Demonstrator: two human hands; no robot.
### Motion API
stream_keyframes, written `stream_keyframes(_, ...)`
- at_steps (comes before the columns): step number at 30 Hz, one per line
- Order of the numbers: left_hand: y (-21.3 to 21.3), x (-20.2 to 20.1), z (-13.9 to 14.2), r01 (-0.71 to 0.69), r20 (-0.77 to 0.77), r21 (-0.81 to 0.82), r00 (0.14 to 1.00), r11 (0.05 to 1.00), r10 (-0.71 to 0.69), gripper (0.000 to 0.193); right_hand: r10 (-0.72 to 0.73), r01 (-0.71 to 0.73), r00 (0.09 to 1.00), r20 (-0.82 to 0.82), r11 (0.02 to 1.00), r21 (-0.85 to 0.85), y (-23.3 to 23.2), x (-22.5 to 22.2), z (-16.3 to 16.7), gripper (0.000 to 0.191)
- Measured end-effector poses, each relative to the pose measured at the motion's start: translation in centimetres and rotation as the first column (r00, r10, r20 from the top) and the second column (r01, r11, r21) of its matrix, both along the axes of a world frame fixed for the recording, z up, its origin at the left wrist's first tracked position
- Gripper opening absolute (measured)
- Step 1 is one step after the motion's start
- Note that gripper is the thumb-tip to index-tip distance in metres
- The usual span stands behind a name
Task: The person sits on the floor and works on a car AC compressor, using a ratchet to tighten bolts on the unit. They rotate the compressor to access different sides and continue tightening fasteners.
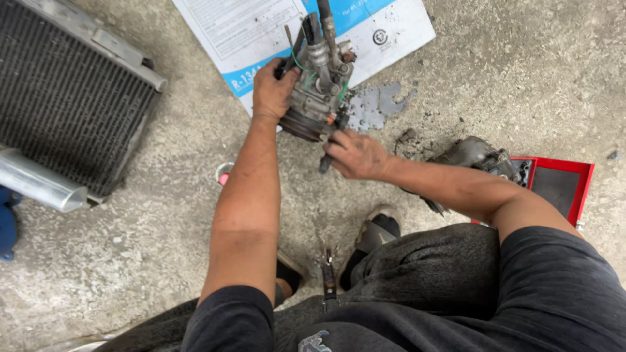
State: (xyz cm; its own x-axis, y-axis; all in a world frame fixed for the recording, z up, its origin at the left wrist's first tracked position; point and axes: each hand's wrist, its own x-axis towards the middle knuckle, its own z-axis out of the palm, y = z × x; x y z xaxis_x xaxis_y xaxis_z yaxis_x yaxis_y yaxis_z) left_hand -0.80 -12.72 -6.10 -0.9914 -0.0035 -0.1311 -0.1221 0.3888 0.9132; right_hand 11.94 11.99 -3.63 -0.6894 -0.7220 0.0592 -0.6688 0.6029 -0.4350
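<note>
The left hand [272, 91] is closed around the side of a grimy grey compressor [317, 88] held just above the concrete floor [163, 215]; the right hand [355, 155] is curled around a dark tool [329, 146] set against the compressor's lower end, its tip hidden by the fingers. Under and behind the compressor lies a white-and-blue printed sheet [261, 32] beside a dark wet stain [375, 104]; a black finned radiator [65, 91] with a metal tube [39, 182] sits well to the left. Near the right forearm rests another greasy metal part [473, 156] touching a red tray [561, 186]; pliers [328, 274] lie between the shoes.
</note>
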Motion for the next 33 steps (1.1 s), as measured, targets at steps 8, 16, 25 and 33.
stream_keyframes(8, 0.2, 0.2, 0.6, -0.004, -0.039, 0.01, 0.999, 1.0, 0.004, 0.032, -0.494, 0.784, 0.527, 0.691, 0.598, -0.17, 3.7, -8.6, 2.1, 0.039)
stream_keyframes(16, 0.1, 0.2, 0.7, 0.007, -0.021, -0.012, 1.0, 1.0, -0.008, 0.032, 0.013, -0.015, 1.0, -0.025, 0.998, -0.062, 0.3, -1.4, 0.3, 0.026)
stream_keyframes(25, 0.2, 0.3, 1.2, 0.016, -0.037, 0.009, 0.999, 1.0, -0.015, 0.031, -0.328, 0.341, 0.921, 0.209, 0.939, -0.03, 2.3, -5.0, 2.7, 0.034)
stream_keyframes(33, 0.2, 0.2, 0.8, 0.016, -0.056, -0.052, 0.998, 0.998, -0.019, 0.032, -0.438, 0.439, 0.896, 0.076, 0.845, -0.304, 2.7, -7.7, 2.4, 0.031)
